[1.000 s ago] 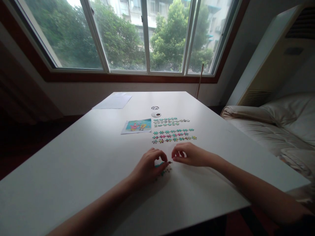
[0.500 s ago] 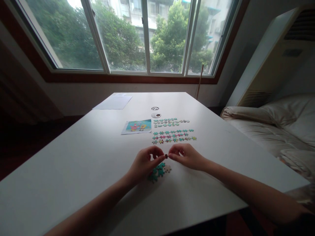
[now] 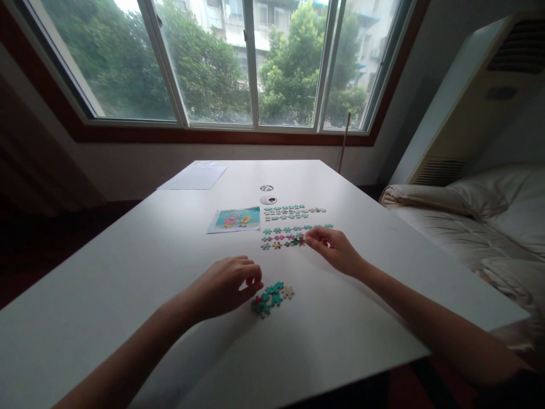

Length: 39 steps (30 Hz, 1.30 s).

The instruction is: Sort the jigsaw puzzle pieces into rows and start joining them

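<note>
My right hand (image 3: 334, 247) pinches a dark jigsaw piece (image 3: 301, 241) over the near rows of puzzle pieces (image 3: 277, 245). Its fingertips partly cover the piece and some of those rows. To the left, my left hand (image 3: 232, 282) hovers beside a small pile of loose puzzle pieces (image 3: 276, 299), mostly green, with a red one and a pale one among them. The left fingers are loosely curled with a gap to the thumb, and nothing shows between them. Farther off lie more rows of pieces (image 3: 286, 211).
A colourful cartoon picture sheet (image 3: 236, 219) lies left of the rows. Two small round items (image 3: 268, 200) sit beyond it. White paper (image 3: 193, 177) rests at the table's far left corner. A pale sofa (image 3: 460, 221) stands right of the white table (image 3: 128, 272).
My hands have parted. The right hand has carried the jigsaw piece forward and right to the near rows, while the left has drawn back to the left, uncovering the pile.
</note>
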Available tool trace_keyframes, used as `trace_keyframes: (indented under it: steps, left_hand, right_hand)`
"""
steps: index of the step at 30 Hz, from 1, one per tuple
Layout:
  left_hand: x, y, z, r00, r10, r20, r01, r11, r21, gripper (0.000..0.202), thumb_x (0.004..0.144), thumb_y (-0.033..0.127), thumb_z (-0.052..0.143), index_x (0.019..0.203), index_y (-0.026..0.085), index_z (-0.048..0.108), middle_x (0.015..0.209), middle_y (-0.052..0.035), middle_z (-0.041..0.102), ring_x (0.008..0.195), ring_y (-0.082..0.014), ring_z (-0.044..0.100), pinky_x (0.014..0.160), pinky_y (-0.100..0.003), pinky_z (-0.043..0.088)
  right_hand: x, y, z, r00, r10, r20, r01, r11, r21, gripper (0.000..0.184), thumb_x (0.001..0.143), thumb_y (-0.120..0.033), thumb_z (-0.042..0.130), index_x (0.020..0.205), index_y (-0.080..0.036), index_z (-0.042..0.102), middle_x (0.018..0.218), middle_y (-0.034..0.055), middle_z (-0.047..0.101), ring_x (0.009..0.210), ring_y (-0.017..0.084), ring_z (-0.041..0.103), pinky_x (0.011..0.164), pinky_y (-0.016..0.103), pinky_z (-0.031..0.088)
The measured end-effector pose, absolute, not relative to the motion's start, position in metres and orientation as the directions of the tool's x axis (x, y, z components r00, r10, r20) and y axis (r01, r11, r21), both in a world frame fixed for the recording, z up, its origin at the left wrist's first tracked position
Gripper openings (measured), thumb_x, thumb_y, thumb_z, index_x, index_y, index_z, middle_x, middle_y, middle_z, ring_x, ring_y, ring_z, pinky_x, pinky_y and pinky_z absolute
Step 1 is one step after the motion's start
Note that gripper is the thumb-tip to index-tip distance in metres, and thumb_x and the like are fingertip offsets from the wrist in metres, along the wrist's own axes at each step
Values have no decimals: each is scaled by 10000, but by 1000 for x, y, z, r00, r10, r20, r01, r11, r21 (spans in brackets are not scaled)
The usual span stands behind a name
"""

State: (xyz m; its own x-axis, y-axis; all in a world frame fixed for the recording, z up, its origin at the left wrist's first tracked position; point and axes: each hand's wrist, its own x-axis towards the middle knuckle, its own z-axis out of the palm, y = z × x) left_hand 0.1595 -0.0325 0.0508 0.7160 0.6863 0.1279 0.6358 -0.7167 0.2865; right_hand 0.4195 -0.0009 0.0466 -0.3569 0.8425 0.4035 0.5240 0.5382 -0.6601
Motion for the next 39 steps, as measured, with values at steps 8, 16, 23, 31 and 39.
trace_keyframes:
  steps: [8,16,23,31,39]
  left_hand:
    - [161,-41,63,720,685,-115,672,-645,364,214,739,414,556,761,202,570,717,3,566,647,-130,491,579,-219,349]
    - [163,-42,66,685,709,-167,709,-597,375,151,716,345,576,773,206,579,717,9,560,646,-128,484,564,-211,337]
    - [163,-39,63,681,712,-168,703,-572,423,156,701,333,589,773,196,566,738,7,548,653,-128,468,573,-211,340]
    - [159,-35,60,722,676,-147,592,-495,636,165,729,319,576,692,169,522,677,31,505,632,-105,443,585,-206,351]
    - [173,-28,46,485,874,-45,355,-150,923,224,694,363,614,714,147,559,684,8,543,651,-112,480,597,-219,381]
  right_hand:
    - [464,30,54,-291,895,337,764,430,-482,234,775,-343,476,727,-155,608,629,5,589,558,102,472,540,218,330]
    - [514,68,30,-75,996,37,866,84,-492,292,711,-359,470,733,-133,653,619,23,603,561,123,507,519,220,334]
    - [514,69,22,-146,989,32,890,145,-432,285,705,-384,497,748,-150,654,589,15,602,552,121,513,524,218,334]
    - [510,69,15,-207,963,170,878,260,-403,270,710,-413,540,786,-177,649,658,19,620,585,121,534,541,214,354]
    - [507,68,13,-188,954,232,872,271,-407,230,724,-378,546,789,-185,651,671,18,629,594,125,538,559,222,362]
